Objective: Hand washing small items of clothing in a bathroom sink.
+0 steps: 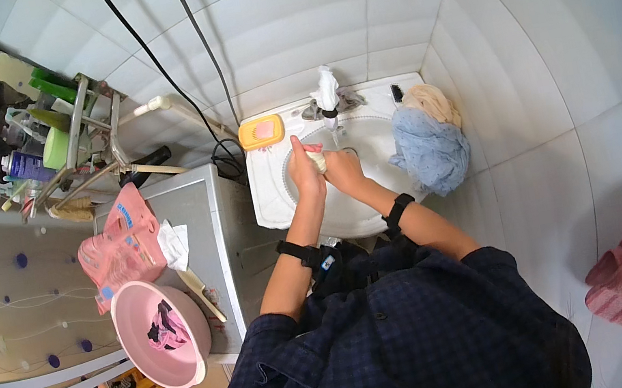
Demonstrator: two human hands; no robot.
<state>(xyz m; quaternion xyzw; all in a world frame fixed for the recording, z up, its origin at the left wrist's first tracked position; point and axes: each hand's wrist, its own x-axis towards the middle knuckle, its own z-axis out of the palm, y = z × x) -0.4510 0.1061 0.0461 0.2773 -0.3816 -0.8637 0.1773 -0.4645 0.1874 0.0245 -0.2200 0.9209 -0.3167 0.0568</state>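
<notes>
Over the white washbasin (378, 207), my left hand (304, 165) and my right hand (343, 167) meet around a small cream-coloured cloth (318, 160). The right fist is closed on the cloth; the left palm presses against it with its fingers extended. Part of the cloth is hidden between the hands. Just behind them stands the faucet (329, 111), its top wrapped in white material. A yellow soap dish (261, 132) with a pinkish bar of soap sits on the basin's back left corner. Bunched blue fabric (433, 149) and cream fabric (432, 101) lie on the right rim.
Left of the basin, a grey-topped cabinet (200, 212) carries a pink basin (198, 336) with pink and black cloth, a pink pouch (125, 243) and a comb (201, 292). A crowded metal rack (77, 122) stands beyond. Tiled walls bound the back and right.
</notes>
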